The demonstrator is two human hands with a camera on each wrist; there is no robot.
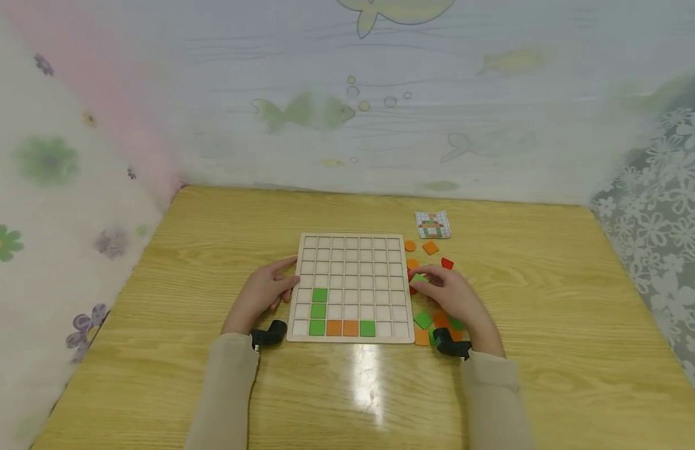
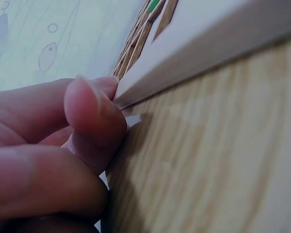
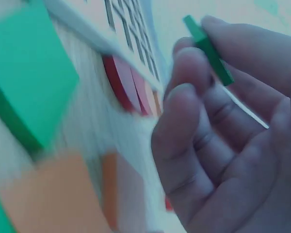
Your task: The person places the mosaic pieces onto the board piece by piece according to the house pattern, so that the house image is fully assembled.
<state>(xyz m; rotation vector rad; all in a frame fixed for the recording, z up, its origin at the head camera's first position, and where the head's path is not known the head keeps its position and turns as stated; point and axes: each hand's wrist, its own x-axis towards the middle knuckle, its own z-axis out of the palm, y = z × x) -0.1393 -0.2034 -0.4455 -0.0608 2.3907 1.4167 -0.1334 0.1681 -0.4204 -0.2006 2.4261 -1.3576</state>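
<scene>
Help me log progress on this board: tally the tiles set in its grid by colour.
Green tiles: 4
Orange tiles: 2
Total set in the board: 6

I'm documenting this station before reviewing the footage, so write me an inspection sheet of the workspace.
Surface: wood-grain table, glare towards the front.
Job's things: gridded board bearing four green tiles and two orange tiles; picture card beyond its far right corner.
Clutter: loose pieces, green, orange and red, scattered right of the board.
Left grip: touches the board's left edge.
Right grip: pinches another green piece.
Cables: nothing seen.
Surroundings: wall with fish pictures behind.
</scene>
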